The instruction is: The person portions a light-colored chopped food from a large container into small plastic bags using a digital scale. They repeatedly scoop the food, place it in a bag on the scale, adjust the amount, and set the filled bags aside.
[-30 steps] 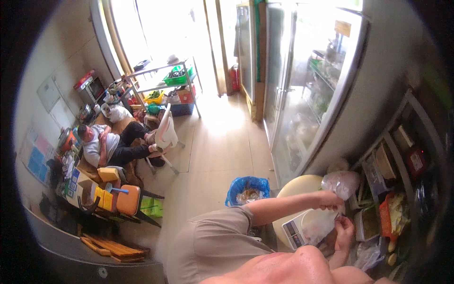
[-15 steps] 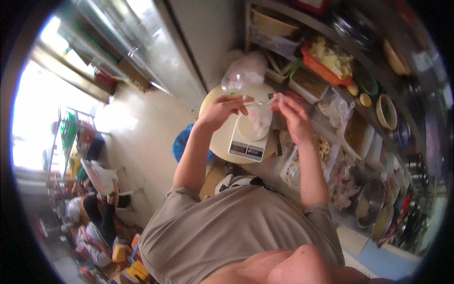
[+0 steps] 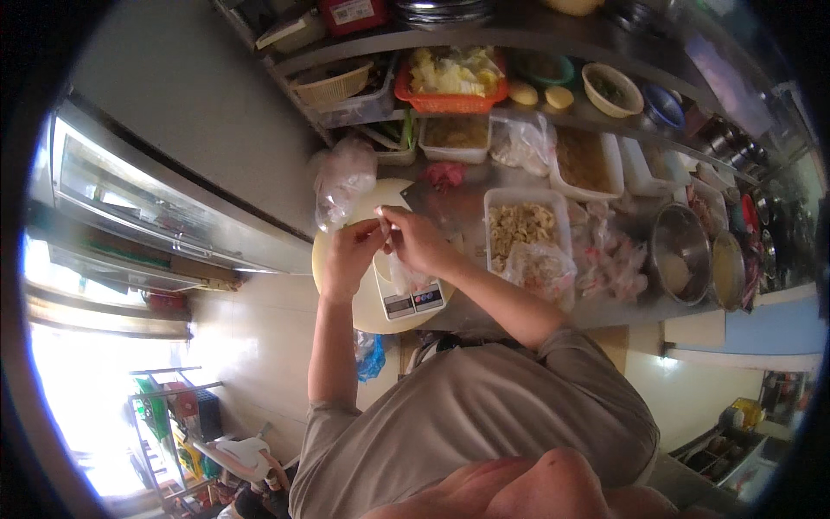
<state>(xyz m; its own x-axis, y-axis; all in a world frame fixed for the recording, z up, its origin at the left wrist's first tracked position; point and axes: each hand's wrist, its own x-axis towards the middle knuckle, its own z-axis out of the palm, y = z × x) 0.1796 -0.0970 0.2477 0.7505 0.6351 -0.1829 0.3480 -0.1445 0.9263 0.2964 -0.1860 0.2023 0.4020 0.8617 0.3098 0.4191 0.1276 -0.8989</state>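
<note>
My left hand (image 3: 353, 255) and my right hand (image 3: 421, 243) meet with closed fingers at the gathered top of a small clear plastic bag (image 3: 406, 278). Pale contents show through the bag, too blurred to name. It hangs below my fingers, over a white kitchen scale (image 3: 399, 309); whether it touches the scale's plate I cannot tell. Under the scale is a round cream-coloured board (image 3: 332, 298). Beyond my left hand, at the board's far edge, sits a larger clear plastic bag (image 3: 346, 177).
To the right stand a tub of brownish food pieces (image 3: 523, 227), several bags and a steel bowl (image 3: 680, 251). A shelf behind carries an orange basket of cut leaves (image 3: 454, 82). A glass-fronted cabinet (image 3: 164, 208) is at left. Below the board hangs a blue bag (image 3: 370, 356).
My hands were apart, stretching the bag's top between them; now they are together at its neck. The view has turned, showing more of the shelf and counter on the right.
</note>
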